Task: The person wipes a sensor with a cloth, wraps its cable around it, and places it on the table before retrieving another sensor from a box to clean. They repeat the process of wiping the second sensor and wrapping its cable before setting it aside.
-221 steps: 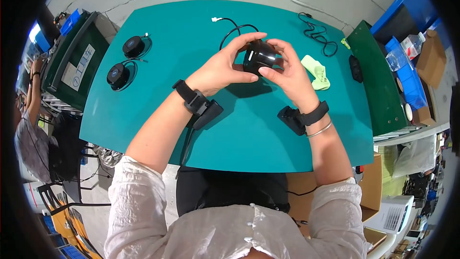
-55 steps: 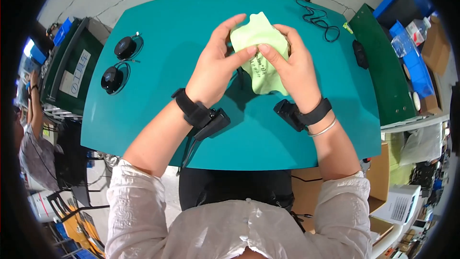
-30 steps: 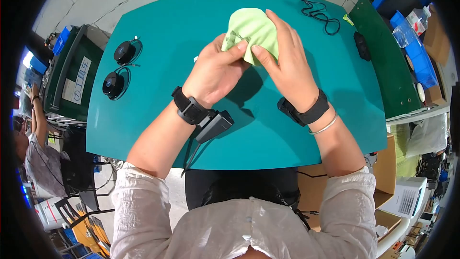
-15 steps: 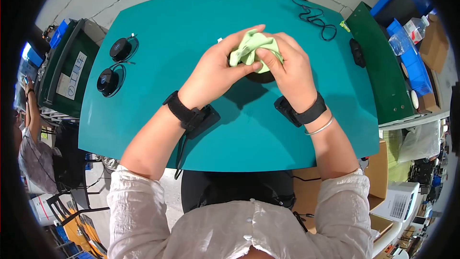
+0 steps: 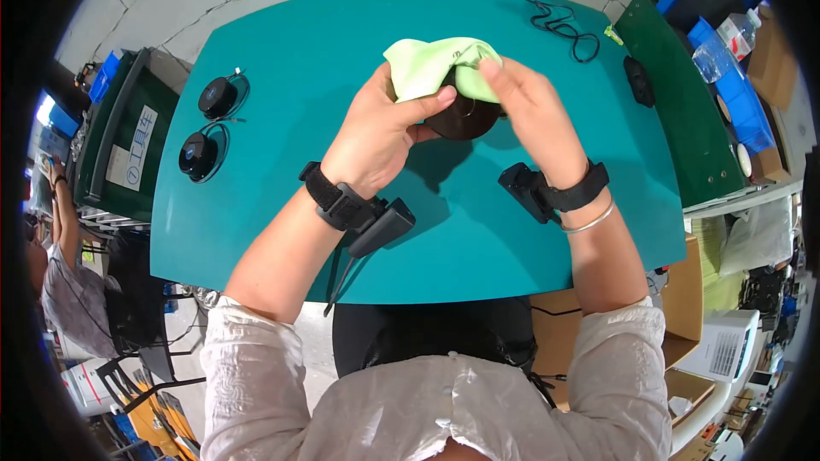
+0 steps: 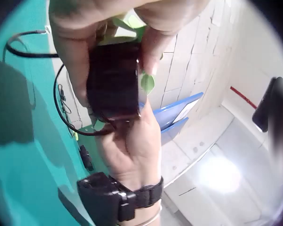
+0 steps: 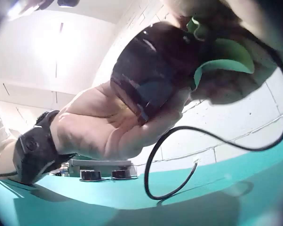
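Observation:
A glossy black round device (image 5: 462, 119) with a thin black cable is held above the table, its dark face partly showing. My left hand (image 5: 369, 132) grips it from the left, thumb along its near side. A light green cloth (image 5: 424, 67) drapes over its far side and top. On the right, my right hand (image 5: 534, 111) pinches the cloth against the device with its thumb and fingers. The left wrist view shows the device's dark side (image 6: 114, 82) between fingers. In the right wrist view the cable (image 7: 216, 134) loops down from the hands.
Two similar black round devices (image 5: 218, 97) with coiled cables lie on the left of the green table (image 5: 282, 222). At the back right lie a black cord (image 5: 559, 26) and a small black object (image 5: 637, 81). Green cabinets (image 5: 683, 119) flank the table.
Earlier the cloth lay on the table while both hands held the bare device. Since then it has come over the device. Lately it has spread from a bunch, uncovering more of the dark face.

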`<state>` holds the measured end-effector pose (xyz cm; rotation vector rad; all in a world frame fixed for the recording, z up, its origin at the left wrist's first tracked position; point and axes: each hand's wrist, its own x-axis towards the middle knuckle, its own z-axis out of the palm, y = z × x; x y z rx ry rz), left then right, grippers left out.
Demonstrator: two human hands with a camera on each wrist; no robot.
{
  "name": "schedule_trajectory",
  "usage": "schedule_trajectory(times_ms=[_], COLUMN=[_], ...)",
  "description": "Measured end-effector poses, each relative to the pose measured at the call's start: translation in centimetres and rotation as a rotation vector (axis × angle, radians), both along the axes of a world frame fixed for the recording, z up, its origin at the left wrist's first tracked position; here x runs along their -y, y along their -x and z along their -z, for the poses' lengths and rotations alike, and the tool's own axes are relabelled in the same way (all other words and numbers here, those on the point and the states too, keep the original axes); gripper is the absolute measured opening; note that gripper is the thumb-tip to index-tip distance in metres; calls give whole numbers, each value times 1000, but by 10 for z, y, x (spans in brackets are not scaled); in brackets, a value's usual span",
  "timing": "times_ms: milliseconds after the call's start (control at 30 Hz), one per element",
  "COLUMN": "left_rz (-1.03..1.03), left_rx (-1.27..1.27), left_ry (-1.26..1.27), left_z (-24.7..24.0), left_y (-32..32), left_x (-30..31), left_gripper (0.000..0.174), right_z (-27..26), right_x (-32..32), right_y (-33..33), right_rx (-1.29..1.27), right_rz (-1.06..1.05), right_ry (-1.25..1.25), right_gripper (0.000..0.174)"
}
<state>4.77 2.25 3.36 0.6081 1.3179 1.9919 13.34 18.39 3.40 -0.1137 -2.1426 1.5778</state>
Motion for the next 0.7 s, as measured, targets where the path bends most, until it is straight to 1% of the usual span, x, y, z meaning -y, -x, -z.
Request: schedule_trajectory(times_ms=[67,100,167,200,233,300,333,367,400,433,467,500,567,600,633,700], left_rz=[-21,-29,84,159,162,209,223,234,214,192,198,192,172,153,153,70], left_rx=[12,16,-9,14,14,-76,-87,-91,-88,-86,-90,-39,67,69,66,92], left_ry=[-24,-34,-1,10,14,100,110,122,123,123,131,101,34,34,34,-56], left_z=[6,4,-5,-7,-9,-11,-9,-8,-6,-5,-2,1,5,4,1,-2], left_y=[0,1,5,7,6,1,0,0,1,1,2,4,8,9,9,7], left_x=[-1,0,4,5,5,4,3,1,0,0,-1,-1,-1,-1,-1,-2], left_gripper=[44,44,46,49,49,53,60,60,65,70,70,75,85,82,82,74], right_z=[2,1,0,1,0,-4,1,6,9,7,4,2,4,-3,-5,-7], right_x=[3,4,6,5,2,-1,-3,-7,-10,-15,-22,-31,-56,-52,-44,-22], right_y=[2,1,-3,-3,-4,-8,-8,-6,-3,-1,-1,-1,-4,-8,-10,-10], right_rx=[-193,-191,-158,-100,-100,135,134,26,-85,-149,-190,-228,-280,-314,-317,-229], right_rz=[20,11,15,20,23,37,46,25,3,77,172,266,428,460,460,236], right_ry=[-499,-508,-400,-248,-244,-150,-138,44,223,316,327,335,21,-189,-189,-601], right_gripper=[41,41,38,35,35,36,36,38,40,42,40,39,37,35,35,37])
